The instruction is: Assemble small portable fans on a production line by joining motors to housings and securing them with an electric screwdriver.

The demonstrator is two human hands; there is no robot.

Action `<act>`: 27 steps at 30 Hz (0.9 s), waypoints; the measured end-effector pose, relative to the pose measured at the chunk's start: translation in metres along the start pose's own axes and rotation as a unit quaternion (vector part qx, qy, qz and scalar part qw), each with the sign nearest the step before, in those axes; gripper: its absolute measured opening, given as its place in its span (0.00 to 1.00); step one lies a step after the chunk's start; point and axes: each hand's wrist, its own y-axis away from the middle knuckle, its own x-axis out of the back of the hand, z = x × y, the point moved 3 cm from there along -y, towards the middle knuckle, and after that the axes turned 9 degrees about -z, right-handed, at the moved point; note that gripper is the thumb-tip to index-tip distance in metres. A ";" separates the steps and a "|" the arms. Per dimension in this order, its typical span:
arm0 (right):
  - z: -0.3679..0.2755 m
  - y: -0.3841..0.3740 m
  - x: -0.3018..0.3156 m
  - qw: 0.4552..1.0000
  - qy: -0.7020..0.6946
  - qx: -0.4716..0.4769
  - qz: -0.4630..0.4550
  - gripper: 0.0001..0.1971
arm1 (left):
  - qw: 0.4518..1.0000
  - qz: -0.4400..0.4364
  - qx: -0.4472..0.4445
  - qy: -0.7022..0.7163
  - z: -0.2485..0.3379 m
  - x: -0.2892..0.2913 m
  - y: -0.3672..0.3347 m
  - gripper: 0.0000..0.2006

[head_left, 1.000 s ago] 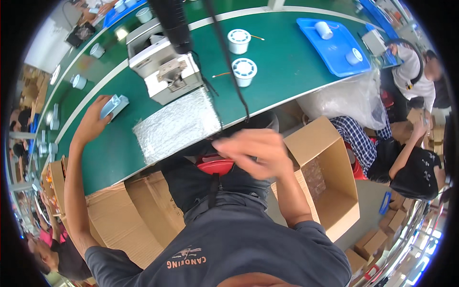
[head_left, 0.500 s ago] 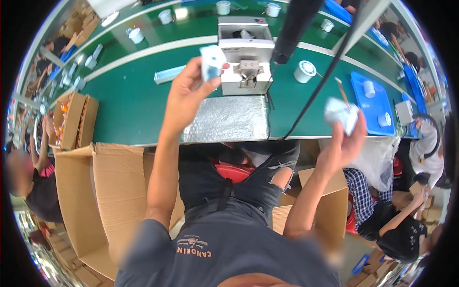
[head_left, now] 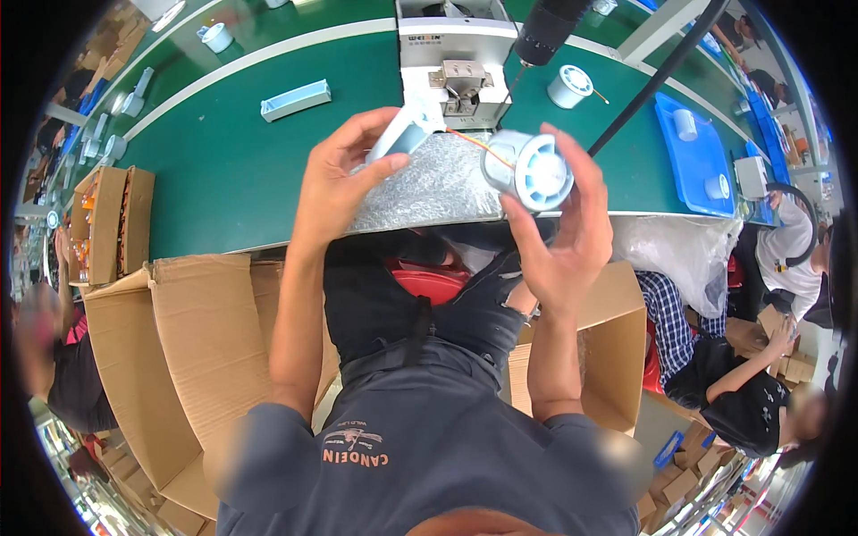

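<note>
My left hand (head_left: pixel 344 174) is closed on a pale blue, trough-shaped plastic housing (head_left: pixel 407 134), tilted over the silvery padded sheet (head_left: pixel 429 196). In my right hand (head_left: pixel 572 228), between thumb and fingers, sits a round, pale blue cylinder-shaped housing (head_left: pixel 503 174) with a spoked, fan-like end turned partly to the right. An orange wire (head_left: pixel 472 139) runs between the two parts. Both parts are held in the air, close together, in front of a grey metal machine (head_left: pixel 465 85). What lies inside the housings is hidden.
A black power screwdriver (head_left: pixel 545 36) hangs above the bench, right of the machine. Another round housing (head_left: pixel 570 87) and a trough-shaped piece (head_left: pixel 296 100) lie on the green bench (head_left: pixel 214 170). A blue tray (head_left: pixel 702 174) holds round parts. Cardboard boxes (head_left: pixel 201 330) stand below; people sit on both sides.
My right hand has moved left and turned its round housing, bringing it near the left-hand part. The left-hand part has shifted slightly and tilted. The view has also shifted.
</note>
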 end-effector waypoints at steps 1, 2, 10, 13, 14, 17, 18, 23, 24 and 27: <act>0.001 -0.004 0.002 1.000 0.006 -0.002 -0.002 0.33 | 1.000 0.009 0.021 0.006 0.001 0.002 0.002 0.23; 0.001 -0.007 0.003 0.999 0.031 0.004 -0.016 0.33 | 1.000 0.008 0.021 0.012 0.000 0.003 0.004 0.23; 0.000 -0.022 0.005 0.984 0.086 0.056 -0.145 0.34 | 0.996 -0.041 0.038 -0.070 0.004 0.006 0.016 0.23; 0.004 -0.024 0.004 0.978 0.072 0.046 -0.189 0.35 | 0.991 -0.077 0.045 -0.097 0.014 0.007 0.014 0.20; 0.005 -0.024 0.004 0.978 0.073 0.045 -0.188 0.35 | 0.991 -0.079 0.046 -0.097 0.015 0.009 0.013 0.20; 0.013 -0.023 -0.006 0.976 0.068 0.023 -0.204 0.34 | 0.991 -0.089 0.047 -0.092 0.021 0.017 0.007 0.18; 0.019 -0.019 -0.013 0.977 0.068 0.023 -0.202 0.34 | 0.991 -0.089 0.046 -0.086 0.025 0.018 0.003 0.17; 0.054 0.005 -0.064 0.992 0.039 -0.044 -0.108 0.32 | 0.984 -0.017 -0.074 -0.163 0.040 0.009 -0.025 0.16; 0.060 0.009 -0.075 0.996 0.017 -0.063 -0.066 0.34 | 0.983 -0.019 -0.074 -0.164 0.045 0.000 -0.029 0.16; 0.053 0.011 -0.092 0.992 0.079 -0.075 -0.068 0.36 | 0.975 0.003 0.018 -0.222 0.043 -0.018 -0.036 0.15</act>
